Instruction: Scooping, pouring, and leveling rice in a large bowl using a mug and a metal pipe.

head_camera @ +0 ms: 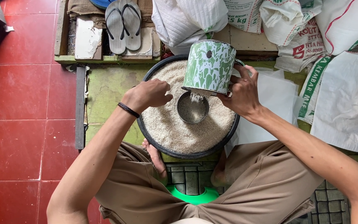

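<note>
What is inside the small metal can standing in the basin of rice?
The small metal can holds rice, with more falling in from the tilted green-and-white mug in the right hand. Its bottom is covered.

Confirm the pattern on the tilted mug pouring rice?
Green-and-white marbled enamel mug, held tilted in the right hand over a small metal can; the head view shows it best.

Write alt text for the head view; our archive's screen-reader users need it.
A seated person's right hand tips a green-and-white enamel mug, pouring rice into a small metal can set in a round black basin of rice. The left hand rests by the can; sacks and grey flip-flops surround.
</note>
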